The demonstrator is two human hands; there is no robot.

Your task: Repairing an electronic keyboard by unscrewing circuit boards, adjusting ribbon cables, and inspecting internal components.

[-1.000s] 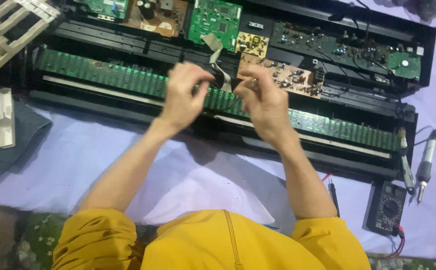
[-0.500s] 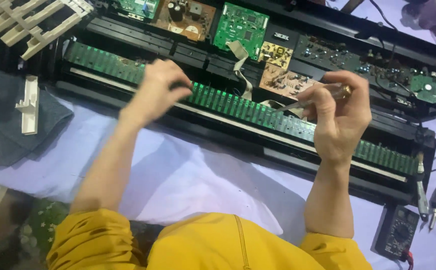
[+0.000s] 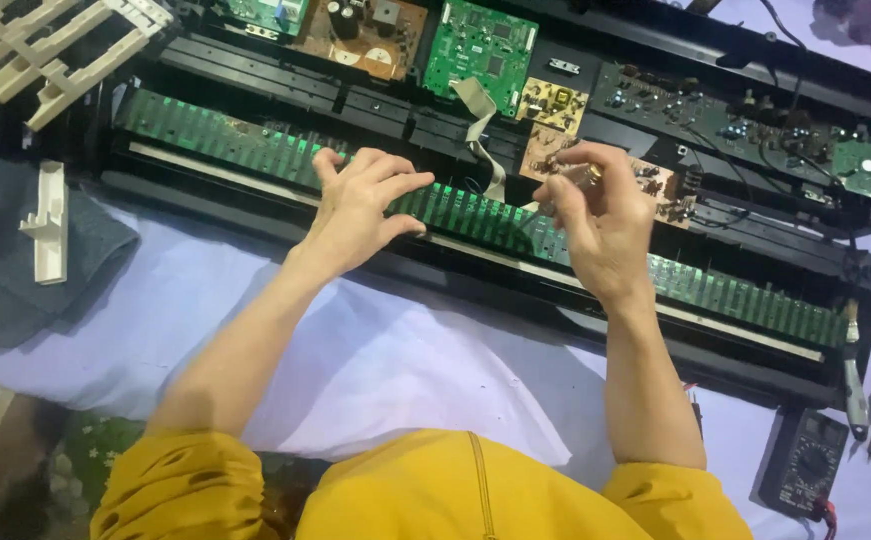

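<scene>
— What lies at the left?
— A white key piece [image 3: 48,222] on a grey cloth [image 3: 16,270], near the opened keyboard case [image 3: 516,290].
— And the left hand [image 3: 361,205]?
— Open, fingers spread, resting flat on the long green contact board [image 3: 476,215].
— The right hand [image 3: 601,220]?
— Pinching a small tool [image 3: 578,185], its tip down on that board. A multimeter [image 3: 804,465] sits far right.

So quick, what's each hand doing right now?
Left hand: open, fingers spread, resting flat on the long green circuit strip; holds nothing.
Right hand: fingers pinched on a small thin tool above the strip; what kind cannot be told.
</scene>
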